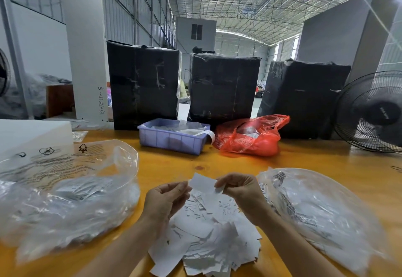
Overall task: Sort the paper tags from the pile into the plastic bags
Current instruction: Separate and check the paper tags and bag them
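A pile of white paper tags [206, 239] lies on the orange table in front of me. Above it, a single white tag [203, 183] is held up between both hands. My left hand [164, 198] pinches its left edge and my right hand [239, 192] pinches its right edge. A clear plastic bag [65, 189] with tags inside sits to the left of the pile. Another clear plastic bag [322, 211] lies to the right, close to my right forearm.
A purple plastic bin [171, 138] and a red plastic bag [250, 137] stand behind the pile. Three black-wrapped boxes [224, 85] line the table's back. A black fan [372, 111] is at the far right, a white foam block [32, 135] at the far left.
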The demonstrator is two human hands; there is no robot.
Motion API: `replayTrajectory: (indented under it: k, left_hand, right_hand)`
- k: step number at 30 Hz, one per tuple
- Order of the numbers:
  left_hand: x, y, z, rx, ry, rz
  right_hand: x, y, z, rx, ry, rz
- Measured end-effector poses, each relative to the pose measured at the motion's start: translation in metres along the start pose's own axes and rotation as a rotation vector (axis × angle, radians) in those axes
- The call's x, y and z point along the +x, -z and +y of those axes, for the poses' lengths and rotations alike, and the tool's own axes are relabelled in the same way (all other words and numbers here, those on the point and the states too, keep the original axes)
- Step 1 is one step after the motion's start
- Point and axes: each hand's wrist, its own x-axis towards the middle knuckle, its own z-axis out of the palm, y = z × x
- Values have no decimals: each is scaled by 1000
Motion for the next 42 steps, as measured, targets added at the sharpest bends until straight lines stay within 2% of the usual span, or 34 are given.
replayTrajectory:
  k: [5, 10, 17, 21, 26, 38, 42]
  left_hand:
    - [-1, -1, 0, -10, 17, -30]
    - [-2, -2, -3, -13, 32, -54]
    - [-6, -5, -4, -11, 40, -84]
    - [-8, -7, -4, 0, 31, -86]
    - [-9, -9, -5, 20, 8, -87]
    - [-12, -10, -5, 105, -31, -78]
    - [-13, -10, -5, 145, -42, -64]
  right_hand:
    - [-1, -3, -7, 34, 3, 12]
    - [1, -3, -10, 218, -202, 76]
    - [1, -6, -8, 197, -313, 150]
    - [0, -8, -9, 121, -278, 170]
    - [2, -8, -18, 265, -167, 283]
    - [-4, -19, -16, -61, 43, 248]
    - [-4, -20, -15, -97, 87, 247]
